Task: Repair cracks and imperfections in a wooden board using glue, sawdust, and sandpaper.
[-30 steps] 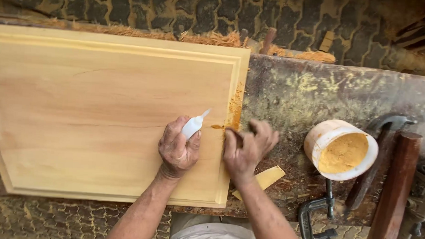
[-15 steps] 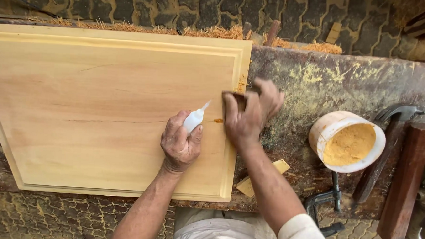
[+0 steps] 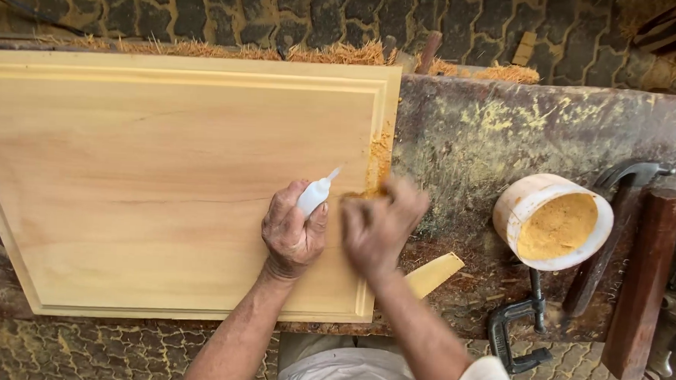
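A large pale wooden panel (image 3: 148, 182) with a routed border lies on a worn workbench (image 3: 508, 129). My left hand (image 3: 292, 230) rests on the panel near its right border, closed around a small white squeeze bottle (image 3: 315, 194) whose nozzle points up and right. My right hand (image 3: 381, 222), blurred with motion, presses its fingertips on the panel's right border groove, where yellow sawdust paste (image 3: 377, 161) is smeared. Whether the right hand holds anything cannot be seen.
A white tub of yellow sawdust (image 3: 553, 222) stands right of the panel. Beside it lie a hammer (image 3: 610, 225), a dark wood block (image 3: 642, 279) and a black clamp (image 3: 518, 327). A small wood scrap (image 3: 434, 274) sits by the panel's corner. Paving shows beyond the bench.
My right hand went up along the panel's right border and has come back down towards me, still rubbing the groove. My left hand with the bottle has hardly moved.
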